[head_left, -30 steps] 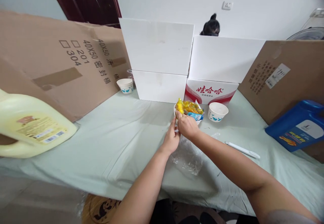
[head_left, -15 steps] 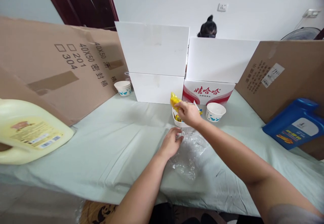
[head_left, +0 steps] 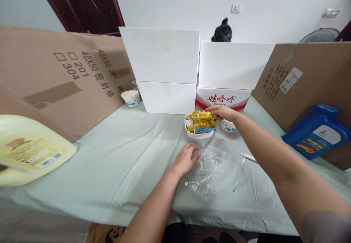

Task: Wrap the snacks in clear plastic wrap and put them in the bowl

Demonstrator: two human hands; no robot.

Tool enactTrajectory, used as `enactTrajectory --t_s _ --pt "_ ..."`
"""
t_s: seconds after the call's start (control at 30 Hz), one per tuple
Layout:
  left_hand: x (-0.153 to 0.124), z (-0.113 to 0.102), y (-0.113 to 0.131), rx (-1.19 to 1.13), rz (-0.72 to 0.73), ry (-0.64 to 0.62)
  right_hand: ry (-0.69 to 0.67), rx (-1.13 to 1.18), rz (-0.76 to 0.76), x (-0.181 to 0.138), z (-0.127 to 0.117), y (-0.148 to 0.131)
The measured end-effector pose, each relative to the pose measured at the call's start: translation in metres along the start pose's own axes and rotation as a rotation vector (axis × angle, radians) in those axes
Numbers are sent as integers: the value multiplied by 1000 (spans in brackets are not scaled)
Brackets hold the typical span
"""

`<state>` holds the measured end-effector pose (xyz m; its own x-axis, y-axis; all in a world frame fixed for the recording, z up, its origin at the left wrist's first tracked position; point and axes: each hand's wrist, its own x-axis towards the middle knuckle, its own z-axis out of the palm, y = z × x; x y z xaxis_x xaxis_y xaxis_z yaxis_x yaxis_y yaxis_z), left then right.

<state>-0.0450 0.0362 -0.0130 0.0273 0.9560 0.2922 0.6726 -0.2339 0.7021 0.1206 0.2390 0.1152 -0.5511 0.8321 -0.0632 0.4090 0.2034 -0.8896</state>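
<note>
My right hand (head_left: 221,112) is at the far right side of a white bowl (head_left: 200,135), its fingers at the end of a yellow snack packet (head_left: 201,115). More yellow packets and one with a blue wrapper (head_left: 205,130) lie in the bowl. Nearer to me, my left hand (head_left: 187,159) rests on the table at the left edge of a crumpled clear plastic bag (head_left: 207,169), thumb and fingers apart. A white paper cup (head_left: 229,126) with a blue pattern stands right of the bowl, partly hidden by my right hand.
A second paper cup (head_left: 131,98) stands back left. White boxes (head_left: 167,96) line the back, cardboard boxes (head_left: 82,89) the sides. A pale yellow jug (head_left: 35,151) is at left, a blue bottle (head_left: 315,131) at right. A thin white tool (head_left: 248,157) lies by my right forearm.
My right hand has moved right and brought the yellow packet down onto the others in the bowl. My left hand stays by the plastic bag, with its fingers less curled.
</note>
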Motion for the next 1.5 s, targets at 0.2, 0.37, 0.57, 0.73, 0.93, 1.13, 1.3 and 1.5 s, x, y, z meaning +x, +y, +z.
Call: enactTrajectory --t_s 0.2,0.37,0.57,0.73,0.93,1.13,1.3,1.5 --pt "1 -6 6 63 73 7 129 -51 -99 -52 4 -10" --pt "-5 -8 10 154 139 -121 -611 -274 -328 -175 45 13" --pt "-16 -2 13 394 -19 -24 -444 -669 -252 -264 66 80" --pt "-14 -5 22 578 -73 80 -342 -615 -207 -282 46 103" --pt "-7 -3 22 513 84 112 -136 -529 -323 -280 41 103" --pt "-5 -11 11 220 -48 271 -112 -615 -206 -267 52 112" --pt "-2 -26 2 135 -190 502 -52 -726 -34 -257 47 112" --pt "-12 -11 30 284 167 461 25 -786 -359 -228 48 104"
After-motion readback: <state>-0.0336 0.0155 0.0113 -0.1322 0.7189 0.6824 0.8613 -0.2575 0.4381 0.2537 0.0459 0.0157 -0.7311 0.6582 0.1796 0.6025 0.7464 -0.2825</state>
